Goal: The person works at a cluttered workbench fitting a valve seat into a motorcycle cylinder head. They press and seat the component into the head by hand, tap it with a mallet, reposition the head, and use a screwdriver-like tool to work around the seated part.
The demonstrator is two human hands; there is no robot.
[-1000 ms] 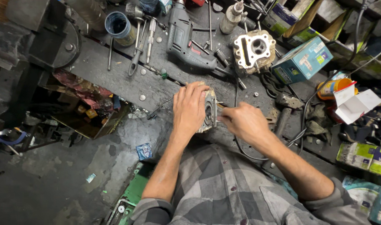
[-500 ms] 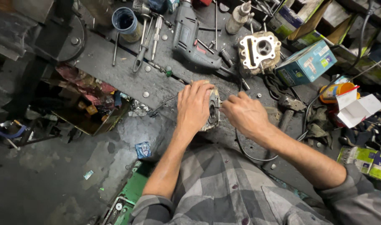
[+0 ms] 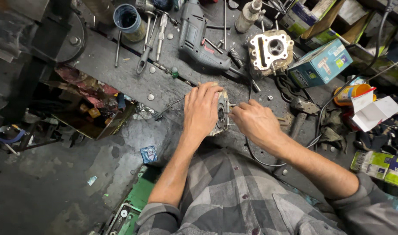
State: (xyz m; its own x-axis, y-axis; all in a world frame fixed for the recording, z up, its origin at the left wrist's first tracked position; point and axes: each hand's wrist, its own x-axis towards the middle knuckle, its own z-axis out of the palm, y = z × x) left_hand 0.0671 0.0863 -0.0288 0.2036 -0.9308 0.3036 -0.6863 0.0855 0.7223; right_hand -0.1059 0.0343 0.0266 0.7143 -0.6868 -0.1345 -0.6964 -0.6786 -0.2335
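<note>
Since the earlier frame your hands have barely shifted on the part; the view has dipped a little, so the table's far clutter sits higher, and your right hand (image 3: 256, 123) has closed in against the part's right face. Your left hand (image 3: 202, 111) is clamped over the small metal engine part (image 3: 221, 116), palm down, fingers wrapped across its top, pinning it to the table (image 3: 104, 61) edge directly in front of you. Your right hand is pinched together at the fingertips, touching the part's side; whether it holds a small tool or fastener there cannot be told. Judged step: working a fitting on the part's exposed face while the left hand steadies it. The next move likely calls for keeping the left-hand grip firm and fine fingertip control on the right, since the part sits near the table edge and could roll off. Beyond your left hand lie an electric drill (image 3: 197, 37) and loose screwdrivers (image 3: 152, 41), with a blue cup (image 3: 128, 19) further left. Beyond your right hand stands a cylinder head (image 3: 270, 50), and right of it a teal box (image 3: 320, 63). A black cable (image 3: 260, 159) loops under your right wrist.
</note>
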